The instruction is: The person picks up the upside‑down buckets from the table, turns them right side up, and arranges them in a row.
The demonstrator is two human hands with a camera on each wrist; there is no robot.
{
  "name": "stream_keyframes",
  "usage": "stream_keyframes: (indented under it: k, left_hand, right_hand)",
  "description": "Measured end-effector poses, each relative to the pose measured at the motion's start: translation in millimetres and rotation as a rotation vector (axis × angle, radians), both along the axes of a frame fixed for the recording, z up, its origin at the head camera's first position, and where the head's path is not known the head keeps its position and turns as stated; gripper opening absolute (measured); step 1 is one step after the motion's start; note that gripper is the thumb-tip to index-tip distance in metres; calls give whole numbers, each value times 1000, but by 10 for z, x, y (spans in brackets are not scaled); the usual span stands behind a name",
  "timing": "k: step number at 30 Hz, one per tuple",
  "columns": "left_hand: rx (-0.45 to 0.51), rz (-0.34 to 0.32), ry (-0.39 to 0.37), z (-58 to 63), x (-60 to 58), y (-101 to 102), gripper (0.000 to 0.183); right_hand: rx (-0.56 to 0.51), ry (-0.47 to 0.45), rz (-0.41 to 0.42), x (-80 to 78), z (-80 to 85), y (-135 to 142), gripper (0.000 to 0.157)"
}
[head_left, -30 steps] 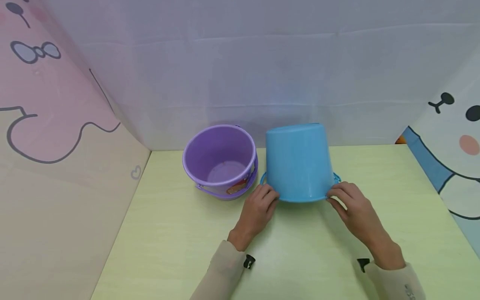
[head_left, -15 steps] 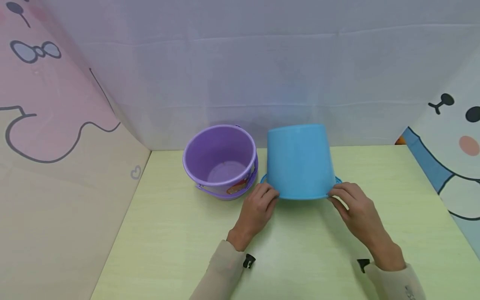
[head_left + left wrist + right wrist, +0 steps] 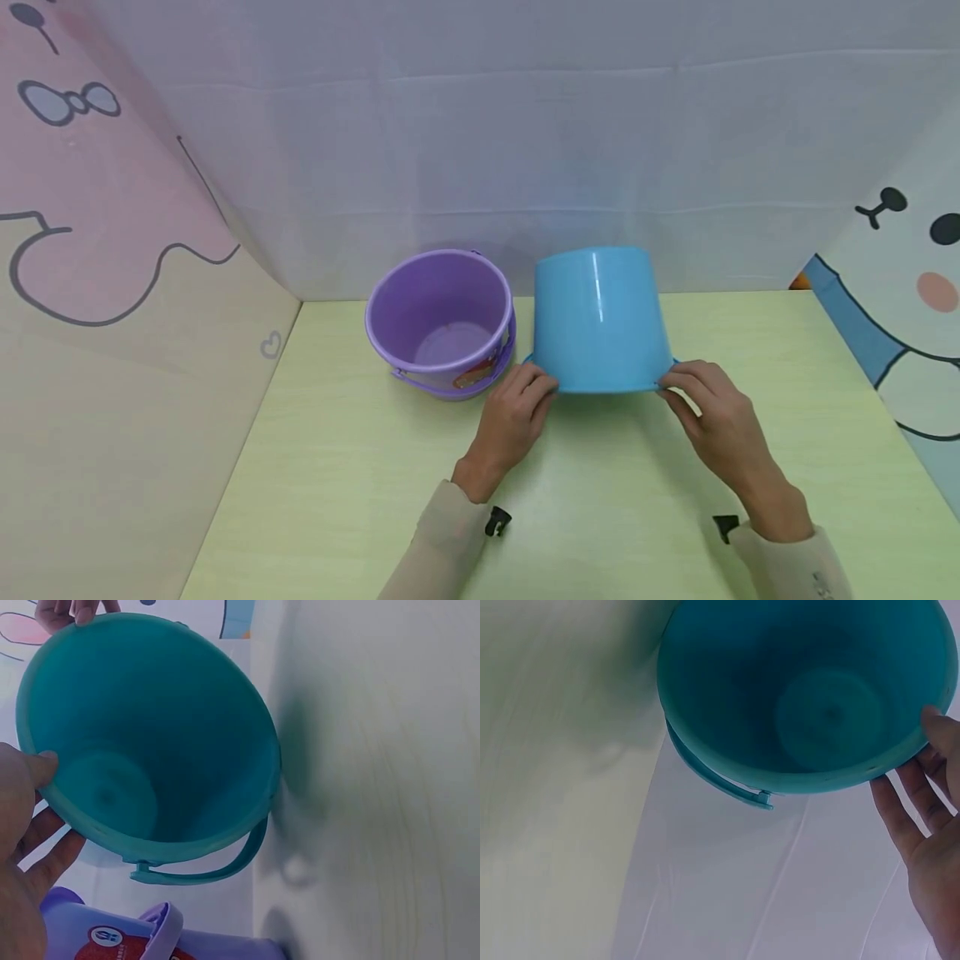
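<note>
Blue bucket [image 3: 600, 325], head view: held tilted at the back of the worktop [image 3: 330, 483], base up near the white backdrop [image 3: 525, 150], mouth turned down and toward the person. Rim [image 3: 611, 390] is pinched at its left side by the left grip [image 3: 517, 412], at its right side by the right grip [image 3: 716, 425]. Purple bucket [image 3: 442, 287] is placed just to the left, upright, mouth open. Beige sleeves [image 3: 442, 537] are worn on both arms.

Left wrist view: inside of blue bucket is shown, round base visible. Rim is pinched between left thumb, laid inside, and fingers outside. Handle [image 3: 202, 876] is seen outside the rim, worktop side. Red label [image 3: 124, 946] is shown on purple bucket.

Right wrist view: same pinch; right thumb is set over the rim, fingers spread outside. Rim-to-worktop contact cannot be told.
</note>
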State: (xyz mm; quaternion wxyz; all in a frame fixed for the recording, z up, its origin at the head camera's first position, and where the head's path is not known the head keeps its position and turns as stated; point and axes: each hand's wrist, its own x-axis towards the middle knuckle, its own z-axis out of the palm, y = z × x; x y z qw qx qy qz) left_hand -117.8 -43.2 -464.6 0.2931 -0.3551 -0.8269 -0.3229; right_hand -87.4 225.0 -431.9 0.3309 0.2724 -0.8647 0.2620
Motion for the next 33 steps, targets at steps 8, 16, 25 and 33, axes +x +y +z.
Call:
stream_keyframes:
  k: [8, 16, 25, 33]
  left_hand:
    - [21, 2, 2, 62, 14, 3, 9]
    - [39, 1, -4, 112, 19, 6, 9]
    - [65, -1, -14, 135, -4, 5, 8]
    - [84, -13, -46, 160, -14, -6, 14]
  right_hand:
    - [-23, 11, 7, -14, 22, 2, 42]
    - [-37, 21, -6, -18, 55, -15, 45]
    - [-44, 17, -13, -36, 101, -35, 41]
    - [-61, 18, -5, -67, 121, -43, 39]
